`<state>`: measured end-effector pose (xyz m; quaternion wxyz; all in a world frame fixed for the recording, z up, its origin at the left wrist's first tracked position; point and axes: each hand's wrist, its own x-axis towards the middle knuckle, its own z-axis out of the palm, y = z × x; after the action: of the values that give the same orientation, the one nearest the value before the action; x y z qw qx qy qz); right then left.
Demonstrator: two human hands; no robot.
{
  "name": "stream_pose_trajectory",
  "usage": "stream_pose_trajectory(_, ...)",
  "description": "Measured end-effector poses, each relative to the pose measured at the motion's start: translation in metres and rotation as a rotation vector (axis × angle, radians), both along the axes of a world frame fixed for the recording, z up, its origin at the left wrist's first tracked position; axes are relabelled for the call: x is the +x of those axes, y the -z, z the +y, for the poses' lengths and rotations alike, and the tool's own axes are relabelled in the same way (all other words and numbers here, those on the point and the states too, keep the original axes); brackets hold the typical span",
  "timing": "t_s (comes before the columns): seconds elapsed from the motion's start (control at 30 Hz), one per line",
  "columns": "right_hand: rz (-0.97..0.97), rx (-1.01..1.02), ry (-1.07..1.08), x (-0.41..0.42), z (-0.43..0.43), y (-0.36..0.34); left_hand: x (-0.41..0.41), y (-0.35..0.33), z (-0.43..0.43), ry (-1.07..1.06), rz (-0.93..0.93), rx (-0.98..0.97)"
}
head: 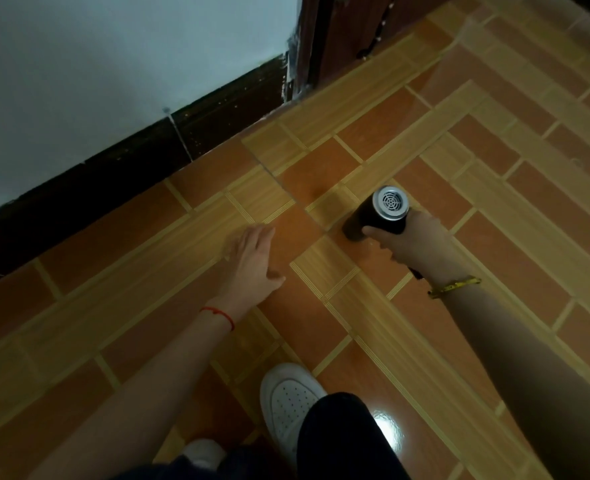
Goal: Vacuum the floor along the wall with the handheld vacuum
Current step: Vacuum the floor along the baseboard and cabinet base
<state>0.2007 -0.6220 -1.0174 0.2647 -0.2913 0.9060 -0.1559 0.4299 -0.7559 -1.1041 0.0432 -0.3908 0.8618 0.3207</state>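
The handheld vacuum (380, 213) is a black cylinder with a silver vented end cap facing up at me. Its nozzle end points down at the orange and tan tiled floor (321, 174). My right hand (415, 244) grips its body from the right side, fingers curled round it. A little to the left of the vacuum, my left hand (252, 261) hovers over the tiles with straight fingers and holds nothing. The pale wall (96, 64) with its dark baseboard (169, 147) runs diagonally across the upper left, a few tiles from the vacuum.
A dark wooden door frame (318, 39) stands where the wall ends at the top centre. My white shoe (290, 403) and dark trouser leg (342, 441) are at the bottom centre. A light glare (389, 427) shines on the floor beside them.
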Motion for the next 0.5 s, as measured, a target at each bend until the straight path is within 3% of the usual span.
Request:
stream_pose_trajectory(0.2, -0.101, -0.033, -0.261, 0.041, -0.029, 0.0, 0.042, 0.004, -0.025, -0.148, 0.004, -0.03)
stream_pose_trajectory(0.5, -0.402, 0.043, -0.6, 0.095, -0.058, 0.002, 0.081, -0.003, -0.038, -0.329, 0.042, -0.062)
